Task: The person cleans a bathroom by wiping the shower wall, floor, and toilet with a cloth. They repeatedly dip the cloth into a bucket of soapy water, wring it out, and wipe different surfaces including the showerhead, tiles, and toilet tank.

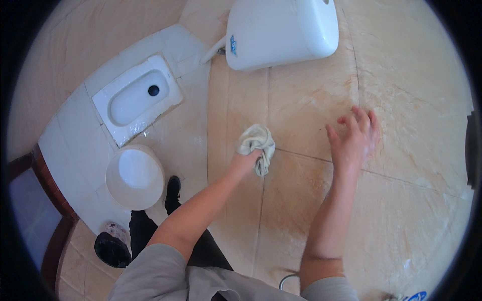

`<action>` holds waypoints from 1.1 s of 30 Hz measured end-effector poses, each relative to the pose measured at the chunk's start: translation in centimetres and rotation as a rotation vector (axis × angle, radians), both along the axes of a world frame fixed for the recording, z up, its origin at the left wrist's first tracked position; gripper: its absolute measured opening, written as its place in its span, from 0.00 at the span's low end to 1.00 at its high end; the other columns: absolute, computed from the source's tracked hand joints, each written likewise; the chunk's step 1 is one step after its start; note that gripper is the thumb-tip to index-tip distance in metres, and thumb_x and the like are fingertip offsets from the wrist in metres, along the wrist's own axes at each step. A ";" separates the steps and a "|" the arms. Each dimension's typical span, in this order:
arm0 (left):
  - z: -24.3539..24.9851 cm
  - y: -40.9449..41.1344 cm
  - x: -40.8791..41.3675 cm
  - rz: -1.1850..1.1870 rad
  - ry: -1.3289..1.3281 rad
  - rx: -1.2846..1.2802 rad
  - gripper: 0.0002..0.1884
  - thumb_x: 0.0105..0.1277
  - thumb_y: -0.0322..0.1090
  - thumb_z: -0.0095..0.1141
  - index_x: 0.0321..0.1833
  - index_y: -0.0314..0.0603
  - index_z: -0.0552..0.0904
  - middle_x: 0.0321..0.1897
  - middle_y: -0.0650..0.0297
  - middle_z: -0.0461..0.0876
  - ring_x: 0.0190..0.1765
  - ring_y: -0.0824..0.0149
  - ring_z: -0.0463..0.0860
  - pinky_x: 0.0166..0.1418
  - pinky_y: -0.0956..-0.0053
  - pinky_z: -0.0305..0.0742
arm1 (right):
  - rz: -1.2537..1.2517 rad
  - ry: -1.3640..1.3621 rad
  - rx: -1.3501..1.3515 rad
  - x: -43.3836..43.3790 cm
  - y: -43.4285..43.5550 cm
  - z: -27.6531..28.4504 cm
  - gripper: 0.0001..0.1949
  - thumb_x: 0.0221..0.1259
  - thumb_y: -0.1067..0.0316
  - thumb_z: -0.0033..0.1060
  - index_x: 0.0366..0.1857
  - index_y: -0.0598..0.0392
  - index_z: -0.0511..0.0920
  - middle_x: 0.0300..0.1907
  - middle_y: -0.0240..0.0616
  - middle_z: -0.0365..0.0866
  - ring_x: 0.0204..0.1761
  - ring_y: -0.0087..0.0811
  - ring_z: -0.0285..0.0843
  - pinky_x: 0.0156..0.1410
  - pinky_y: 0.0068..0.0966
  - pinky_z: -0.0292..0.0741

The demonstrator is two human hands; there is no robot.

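Note:
My left hand (246,161) grips a pale, damp-looking cloth (257,143), bunched up near the tiled wall (293,188). To its right, my right hand (352,141) is held up by the same beige marbled tiles with its fingers spread and bent, holding nothing. Whether its fingertips touch the tiles cannot be told. Above both hands a white plastic toilet cistern (278,34) is fixed to the wall.
At the left, a white squat toilet (139,98) is set in the white tiled floor (69,128). A white bucket (134,178) stands between it and my legs. A dark container (112,249) is beside my leg; a curved metal fitting (288,279) shows low on the wall.

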State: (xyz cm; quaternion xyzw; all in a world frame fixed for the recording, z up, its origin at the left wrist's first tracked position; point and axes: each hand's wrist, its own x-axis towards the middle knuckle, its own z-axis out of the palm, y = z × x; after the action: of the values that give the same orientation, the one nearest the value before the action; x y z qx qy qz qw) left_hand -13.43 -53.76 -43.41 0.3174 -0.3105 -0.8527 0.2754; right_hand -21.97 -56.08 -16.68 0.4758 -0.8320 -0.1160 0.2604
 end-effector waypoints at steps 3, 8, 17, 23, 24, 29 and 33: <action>-0.4 -1.0 3.5 0.044 -0.007 0.108 0.18 0.58 0.27 0.57 0.53 0.35 0.76 0.44 0.63 0.80 0.46 0.69 0.80 0.51 0.74 0.76 | -0.134 0.210 0.294 0.6 -1.3 -1.7 0.11 0.45 0.65 0.66 0.36 0.46 0.83 0.66 0.29 0.65 0.75 0.42 0.45 0.76 0.52 0.42; -0.2 -3.9 10.5 0.118 -0.057 0.079 0.18 0.58 0.27 0.57 0.53 0.35 0.76 0.45 0.63 0.80 0.46 0.69 0.79 0.51 0.74 0.76 | -0.064 0.309 0.367 -2.5 0.4 -2.6 0.11 0.48 0.63 0.59 0.37 0.46 0.83 0.69 0.26 0.61 0.77 0.41 0.41 0.76 0.54 0.36; -2.3 -5.5 15.3 0.124 -0.038 -0.026 0.16 0.61 0.26 0.55 0.53 0.36 0.75 0.44 0.63 0.80 0.46 0.70 0.79 0.47 0.74 0.78 | -0.065 0.328 0.448 -3.3 0.3 -2.9 0.13 0.48 0.61 0.60 0.41 0.46 0.82 0.71 0.28 0.57 0.78 0.42 0.36 0.76 0.56 0.34; -3.1 -3.8 14.4 0.080 -0.074 -0.114 0.14 0.63 0.28 0.56 0.51 0.37 0.76 0.43 0.66 0.80 0.45 0.73 0.78 0.47 0.75 0.76 | -0.061 0.321 0.396 -3.2 -0.9 -4.5 0.08 0.48 0.63 0.60 0.33 0.46 0.79 0.70 0.27 0.60 0.77 0.45 0.39 0.76 0.55 0.37; -3.1 -3.8 14.2 0.073 -0.072 -0.146 0.13 0.63 0.28 0.56 0.51 0.37 0.76 0.43 0.66 0.80 0.45 0.73 0.78 0.47 0.75 0.76 | -0.074 0.321 0.413 -3.3 -1.1 -4.6 0.10 0.48 0.62 0.60 0.36 0.46 0.80 0.70 0.27 0.59 0.77 0.47 0.37 0.75 0.56 0.36; -3.3 -2.8 14.5 0.009 -0.024 -0.098 0.12 0.64 0.28 0.55 0.51 0.38 0.77 0.42 0.66 0.80 0.46 0.72 0.78 0.48 0.74 0.75 | -0.053 0.356 0.436 -4.7 -1.8 -5.2 0.14 0.51 0.60 0.58 0.42 0.46 0.82 0.70 0.26 0.61 0.77 0.48 0.37 0.76 0.54 0.36; -3.3 -2.9 14.1 0.045 0.002 -0.112 0.12 0.64 0.28 0.54 0.51 0.38 0.77 0.42 0.66 0.80 0.46 0.72 0.77 0.49 0.74 0.75 | 0.045 0.341 0.476 -7.9 -1.0 -5.1 0.14 0.52 0.59 0.59 0.43 0.45 0.81 0.69 0.26 0.62 0.76 0.42 0.41 0.77 0.48 0.41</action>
State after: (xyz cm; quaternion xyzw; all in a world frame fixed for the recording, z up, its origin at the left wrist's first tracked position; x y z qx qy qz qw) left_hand 0.67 -56.63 -46.74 0.3077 -0.3504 -0.8278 0.3120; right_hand -29.83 -57.06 -21.78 0.5157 -0.7147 -0.3805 0.2799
